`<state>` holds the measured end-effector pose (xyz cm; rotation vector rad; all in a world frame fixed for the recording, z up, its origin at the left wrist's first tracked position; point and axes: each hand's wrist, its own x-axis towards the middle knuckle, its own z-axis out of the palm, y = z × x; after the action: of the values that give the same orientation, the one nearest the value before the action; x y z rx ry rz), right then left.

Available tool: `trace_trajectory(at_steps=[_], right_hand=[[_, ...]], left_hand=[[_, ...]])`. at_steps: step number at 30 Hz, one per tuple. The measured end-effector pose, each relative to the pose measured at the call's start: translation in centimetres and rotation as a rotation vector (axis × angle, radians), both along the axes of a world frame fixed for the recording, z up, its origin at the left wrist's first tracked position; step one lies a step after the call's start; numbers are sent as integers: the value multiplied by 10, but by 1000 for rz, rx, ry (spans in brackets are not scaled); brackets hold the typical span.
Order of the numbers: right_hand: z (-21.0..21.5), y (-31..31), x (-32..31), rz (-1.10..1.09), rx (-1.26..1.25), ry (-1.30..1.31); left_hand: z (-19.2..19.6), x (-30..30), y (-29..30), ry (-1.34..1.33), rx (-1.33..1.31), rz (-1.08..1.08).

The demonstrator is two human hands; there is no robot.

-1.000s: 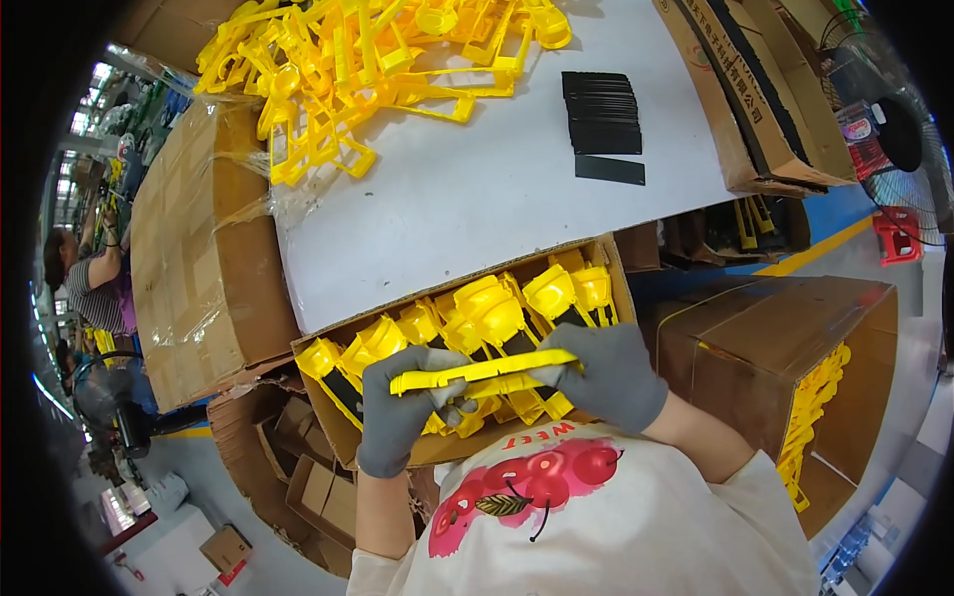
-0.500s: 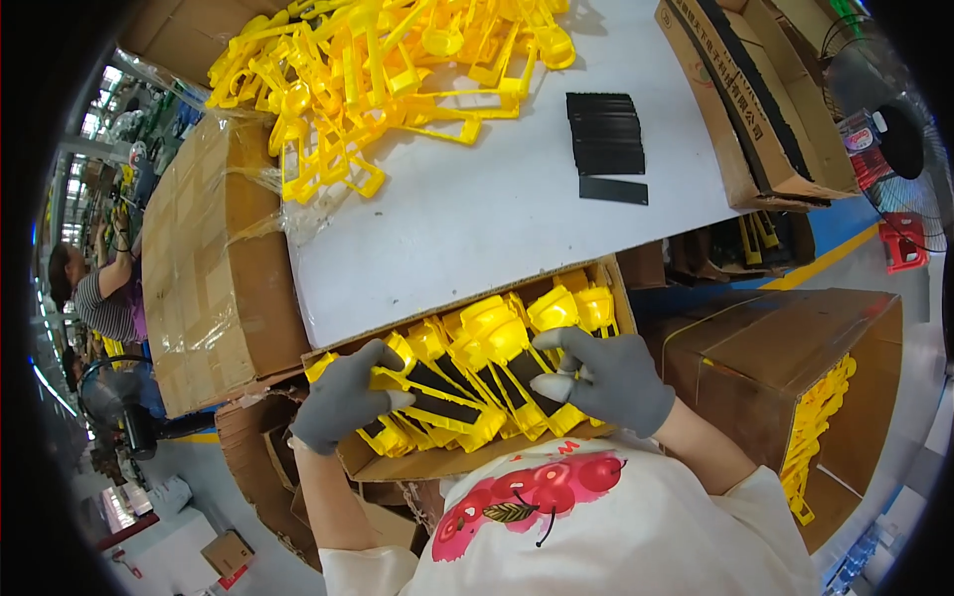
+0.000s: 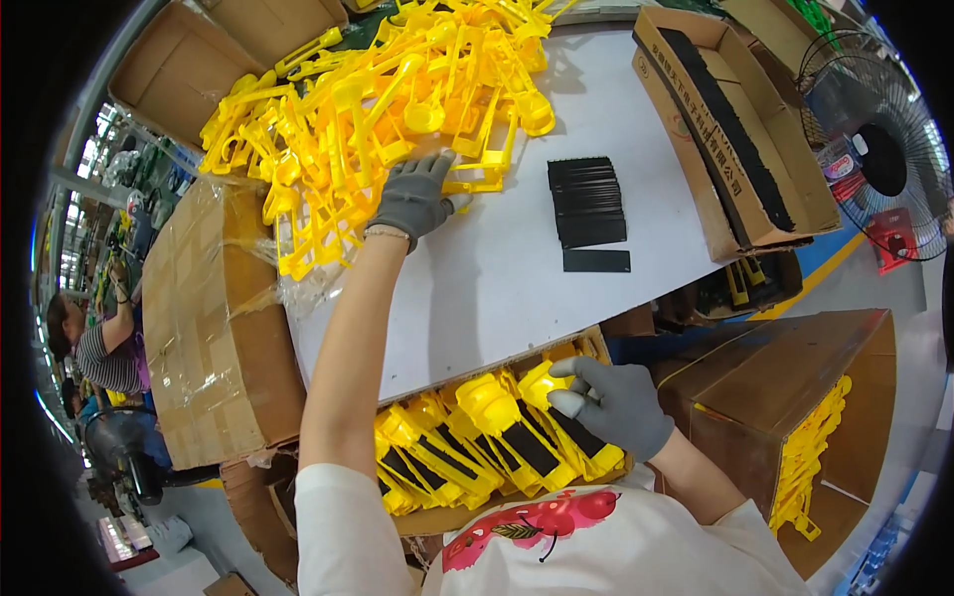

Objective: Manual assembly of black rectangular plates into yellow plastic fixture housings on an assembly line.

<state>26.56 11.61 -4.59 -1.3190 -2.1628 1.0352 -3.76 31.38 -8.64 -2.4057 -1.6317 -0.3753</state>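
Observation:
Out over the pile of yellow plastic parts [image 3: 348,109] reaches my left hand [image 3: 412,202], in a grey glove. Its fingers are stretched out and its thumb stands apart, at the pile's near edge. My right hand [image 3: 621,409], gloved in grey too, is at the right end of an open carton in front of me. Its bent fingers and thumb are around the rim of a yellow plastic part [image 3: 542,384] there. Rows of such long-handled parts [image 3: 487,402] lean in the carton, several with black strips [image 3: 530,449] along their handles.
A fanned stack of black strips [image 3: 588,204] lies on the white table [image 3: 487,308]. An open carton [image 3: 740,223] stands at the table's right. A large taped box [image 3: 209,328] is at left. At lower right, another box [image 3: 735,368] holds yellow parts. A fan [image 3: 879,159] stands far right; a person [image 3: 109,343] is far left.
My left hand has left the carton and moved up and away to the yellow pile. My right hand has shifted toward the top of a part at the carton's right end. The view has tilted upward.

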Motion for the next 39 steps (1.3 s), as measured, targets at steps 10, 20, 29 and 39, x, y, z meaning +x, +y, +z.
trace_trajectory(at_steps=[10, 20, 29, 39], right_hand=[[-8, 12, 24, -136, -173, 57], [-27, 64, 56, -369, -31, 102], [-33, 124, 40, -223, 193, -204], [-38, 133, -6, -58, 350, -538]], left_hand=[[-5, 8, -110, -190, -336, -59], [24, -47, -198, -355, -260, 455], [-18, -47, -204, -821, -416, 552], [-3, -28, -232, -898, -543, 538]])
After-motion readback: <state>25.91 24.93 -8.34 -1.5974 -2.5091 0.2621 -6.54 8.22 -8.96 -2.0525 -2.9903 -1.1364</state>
